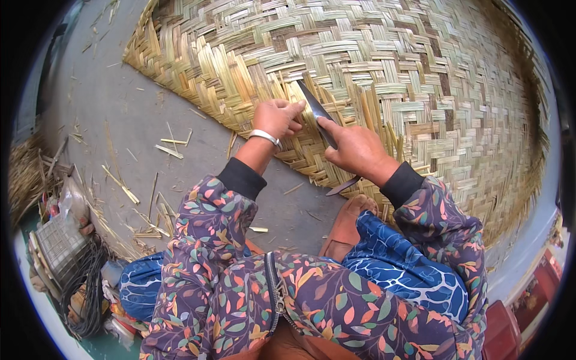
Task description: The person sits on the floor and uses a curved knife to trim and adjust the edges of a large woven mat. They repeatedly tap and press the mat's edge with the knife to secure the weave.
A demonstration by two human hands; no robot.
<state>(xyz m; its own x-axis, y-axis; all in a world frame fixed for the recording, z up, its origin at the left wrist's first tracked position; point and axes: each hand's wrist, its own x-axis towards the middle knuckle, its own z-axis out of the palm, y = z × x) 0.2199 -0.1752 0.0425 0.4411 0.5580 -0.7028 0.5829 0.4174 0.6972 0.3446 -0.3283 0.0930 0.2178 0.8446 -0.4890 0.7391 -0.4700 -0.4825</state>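
A large woven mat (384, 54) of split strips spreads over the floor ahead and to the right, its folded edge running diagonally past my hands. My right hand (360, 150) is closed round a dark knife (314, 103), index finger along the blade, whose tip points up and left onto the weave. Below that hand a curved dark piece (343, 187) shows, perhaps the knife's other end. My left hand (278, 119), with a white bangle on its wrist, is closed at the mat's edge beside the blade. Its fingertips pinch at a pale strip, partly hidden by the fingers.
Loose strip offcuts (120, 185) lie scattered on the grey floor (120, 108) to the left. At the lower left stand a pale crate (62, 249) and a coil of black cable (87, 288). My shoe (345, 231) is close to the mat. Red items (501, 330) are at lower right.
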